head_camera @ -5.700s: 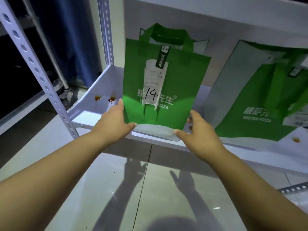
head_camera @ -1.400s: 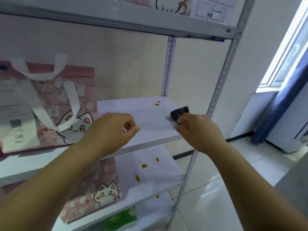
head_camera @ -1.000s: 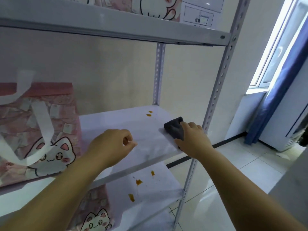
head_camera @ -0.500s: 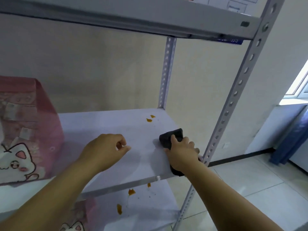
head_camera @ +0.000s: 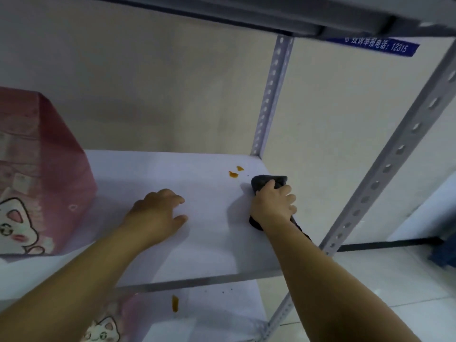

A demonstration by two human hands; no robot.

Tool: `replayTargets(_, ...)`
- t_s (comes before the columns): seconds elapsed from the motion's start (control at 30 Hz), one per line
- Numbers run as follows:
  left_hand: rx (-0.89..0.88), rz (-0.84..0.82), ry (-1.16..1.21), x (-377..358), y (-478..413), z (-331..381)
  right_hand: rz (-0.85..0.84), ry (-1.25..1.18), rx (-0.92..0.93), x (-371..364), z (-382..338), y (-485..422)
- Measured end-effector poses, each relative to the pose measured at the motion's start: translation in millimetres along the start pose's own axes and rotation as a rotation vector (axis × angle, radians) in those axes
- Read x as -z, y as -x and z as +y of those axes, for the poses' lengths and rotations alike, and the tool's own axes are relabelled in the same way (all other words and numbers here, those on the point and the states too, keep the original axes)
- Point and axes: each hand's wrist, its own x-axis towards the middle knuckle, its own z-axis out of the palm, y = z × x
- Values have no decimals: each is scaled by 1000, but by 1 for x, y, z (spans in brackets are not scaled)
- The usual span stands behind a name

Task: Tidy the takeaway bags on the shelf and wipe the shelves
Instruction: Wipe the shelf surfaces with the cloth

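Note:
My right hand (head_camera: 274, 204) grips a dark grey cloth (head_camera: 265, 182) and presses it on the white shelf board (head_camera: 204, 248), near its right back corner. Two orange-brown stains (head_camera: 234, 172) lie just left of the cloth's far end. My left hand (head_camera: 158, 213) hovers low over the middle of the same board, fingers loosely curled, holding nothing. A pink takeaway bag with a cat print (head_camera: 37, 178) stands upright at the left end of the shelf.
Grey perforated uprights stand at the back right (head_camera: 270, 95) and front right (head_camera: 385, 166). Another shelf (head_camera: 222, 16) runs close overhead. The lower shelf (head_camera: 222, 312) carries an orange stain (head_camera: 174, 303) and another cat-print bag (head_camera: 103, 329). Tiled floor lies to the right.
My right hand has slid the cloth farther back along the shelf's right side, toward the stains. My head has come closer and lower. The left hand has moved little.

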Motion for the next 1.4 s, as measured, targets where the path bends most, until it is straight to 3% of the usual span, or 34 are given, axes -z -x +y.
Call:
replayTargets(0.27, -14, 32, -24, -3, -39, -16, 29, -24, -26, -15, -26, -58)
replayTargets(0.47, -71, 44, -44, -7, -52, -23, -50, 16, 44, -25, -51, -97)
replayTargets(0.67, -90, 16, -45, -4, -57, -29, -206, 103, 451, -33, -73, -87)
replayTargets(0.8, -97, 5, -43, -5, -60, -32, -206, 44, 710, -41, -65, -61)
replayTargets(0.87, -93, 11, -37, -6, -59, -34, -157, 43, 632, -39, -57, -68)
replayTargets(0.97, -94, 27, -31, -7, -57, -35, -112, 79, 274, -28, -42, -92)
replayTargets(1.03, -89, 26, -36, -7, -58, -35, -95, 131, 147, -25, -40, -98)
replayTargets(1.1, -81, 28, -38, -7, -58, -34, -88, 171, 213, -27, -48, -89)
replayTargets(1.27, -78, 23, -37, -9, -58, -34, -134, 84, 645, -38, -53, -30)
replayTargets(1.33, -78, 28, -32, -10, -57, -34, -119, 75, 598, -32, -37, -27)
replayTargets(1.4, -79, 36, -43, -10, -54, -33, -98, 74, 385, -22, -19, -32)
